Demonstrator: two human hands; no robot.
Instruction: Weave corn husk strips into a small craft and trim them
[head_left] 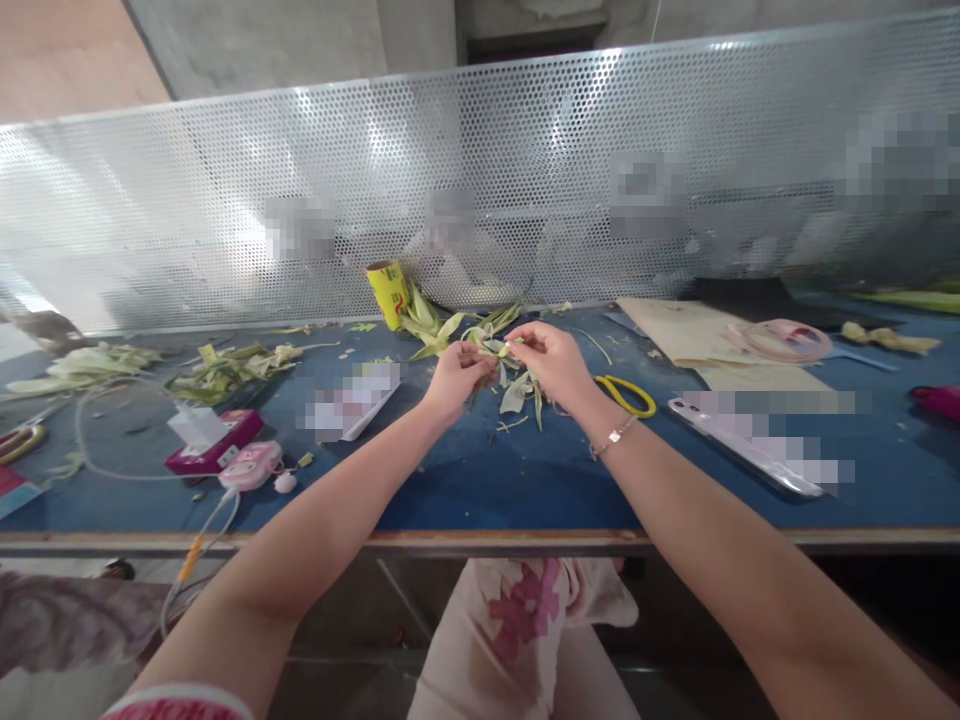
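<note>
My left hand (459,382) and my right hand (553,362) meet above the middle of the blue table. Both are closed in a pinch, with a thin pale green strip, like a piece of corn husk (496,347), between their fingertips. Loose husk pieces (516,394) lie under and around the fingers. Behind the hands, a bunch of longer green husk leaves (427,322) rests beside a yellow can (386,294). Just right of my right wrist is a yellow loop handle (637,398), partly hidden by that arm.
More husk heaps (232,372) lie at left, near a magenta power strip (217,444) with a white cable. Phones lie on both sides, one silvery (742,445). Brown paper (675,335) is at right. A perforated metal screen (510,150) borders the table's back; blurred people are beyond.
</note>
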